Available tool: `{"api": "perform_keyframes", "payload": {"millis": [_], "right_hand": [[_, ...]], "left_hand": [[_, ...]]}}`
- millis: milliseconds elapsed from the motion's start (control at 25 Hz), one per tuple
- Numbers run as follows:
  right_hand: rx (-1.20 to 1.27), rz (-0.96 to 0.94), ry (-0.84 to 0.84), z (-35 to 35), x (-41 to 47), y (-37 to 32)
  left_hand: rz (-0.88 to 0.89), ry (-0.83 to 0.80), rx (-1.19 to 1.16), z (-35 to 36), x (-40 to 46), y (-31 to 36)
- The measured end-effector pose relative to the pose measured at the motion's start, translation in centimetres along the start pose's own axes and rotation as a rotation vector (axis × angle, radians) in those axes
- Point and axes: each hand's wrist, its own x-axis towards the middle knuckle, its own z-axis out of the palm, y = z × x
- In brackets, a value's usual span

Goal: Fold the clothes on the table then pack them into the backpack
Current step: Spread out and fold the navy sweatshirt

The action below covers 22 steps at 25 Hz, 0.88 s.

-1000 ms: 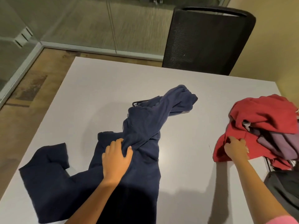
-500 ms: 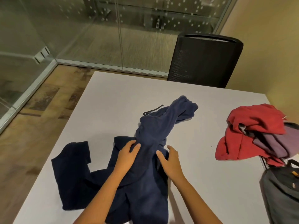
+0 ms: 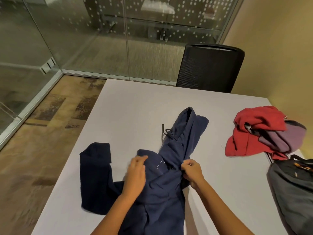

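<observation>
Since a moment ago: both hands have slid apart on the navy blue fleece hoodie [image 3: 169,175], and its hood end now lies straighter, pointing away from me.
Left hand: my left hand [image 3: 136,173] lies on the cloth near the chest, fingers curled; it is blurred, so I cannot tell whether it pinches fabric or only presses it.
Right hand: my right hand [image 3: 193,172] is clenched on a bunched fold at the hoodie's right edge.
Hoodie: it sprawls on the pale grey surface [image 3: 132,106], one dark sleeve [image 3: 95,167] flung left, black drawstring [image 3: 166,132] loose beside the hood.
Other clothes: a crumpled red garment [image 3: 250,133] and a purple one [image 3: 288,138] are heaped near the right edge, unfolded.
Backpack: the dark grey fabric backpack [image 3: 294,189] sits at the right corner, just beside that heap.
Step, as I judge it: spreading the hoodie flat before folding; the task is barely begun.
Risk: the body is twisted, so folding now would trap creases and make a bulky bundle.
Risk: the hem hangs toward me off the edge; a hard tug could drag the hoodie off.
</observation>
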Motion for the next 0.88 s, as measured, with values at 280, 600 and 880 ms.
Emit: {"api": "perform_keyframes", "payload": {"millis": [280,600,880], "right_hand": [[0.289,0.249,-0.077,-2.2,-3.0,0.4],[0.326,-0.023,-0.002,-4.1,-5.5,-3.5],[0.345,-0.478,0.043,-3.9,-6.8,-15.3]], "left_hand": [[-0.412,-0.575,-0.257,-2.0,5.1,-1.0],[-0.151,-0.169,-0.258,-8.4,5.3,3.2],[0.227,0.134,-0.145,-16.6,8.0,9.2]]}}
